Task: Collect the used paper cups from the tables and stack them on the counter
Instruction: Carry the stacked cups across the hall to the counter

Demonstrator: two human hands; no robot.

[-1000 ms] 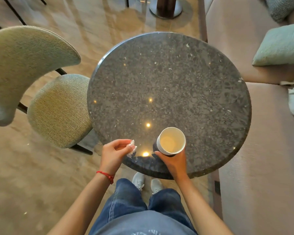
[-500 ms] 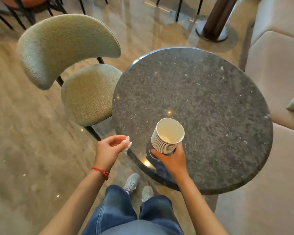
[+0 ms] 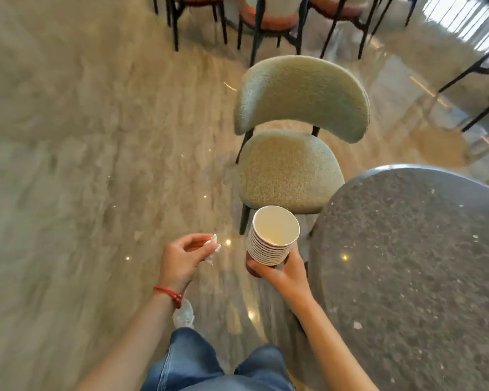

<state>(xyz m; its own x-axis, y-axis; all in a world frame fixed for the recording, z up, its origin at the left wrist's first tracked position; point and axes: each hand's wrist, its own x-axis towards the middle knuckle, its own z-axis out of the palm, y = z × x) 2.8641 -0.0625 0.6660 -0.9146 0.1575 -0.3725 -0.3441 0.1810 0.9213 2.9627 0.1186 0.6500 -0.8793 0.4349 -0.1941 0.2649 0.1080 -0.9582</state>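
While held clear of the table (image 3: pixel 412 263), nested upright with mouth tilted slightly toward the camera: stack of paper cups (image 3: pixel 271 238), gripped from below and around its lower part by the right hand (image 3: pixel 283 273). Fingers curled round the dark red base of the bottom cup, thumb on the near side, white rolled rims banded one above another above the grip. Top cup seen from above, pale inside, apparently empty. Stack positioned over the floor (image 3: pixel 82 165), just beside the left edge of the round dark speckled table, not touching it as far as visible. In front of the stack and beyond it: pale green upholstered chair (image 3: pixel 291 167), seat and curved back facing the table. Left hand (image 3: pixel 181 259) raised at about the same height, near the stack but apart from it, fingers curled, pinching a small crumpled white tissue (image 3: pixel 213 246) between thumb and fingertips. No contact between left hand and cups. Red cord bracelet (image 3: pixel 168 293) on the left wrist. Below the hands: blue jeans (image 3: pixel 198 365) and one light shoe (image 3: pixel 183 314) on the polished floor. At the far end: several dark-legged chairs (image 3: pixel 266 21) with reddish seats, blurred. Table surface itself blurred towards the right.
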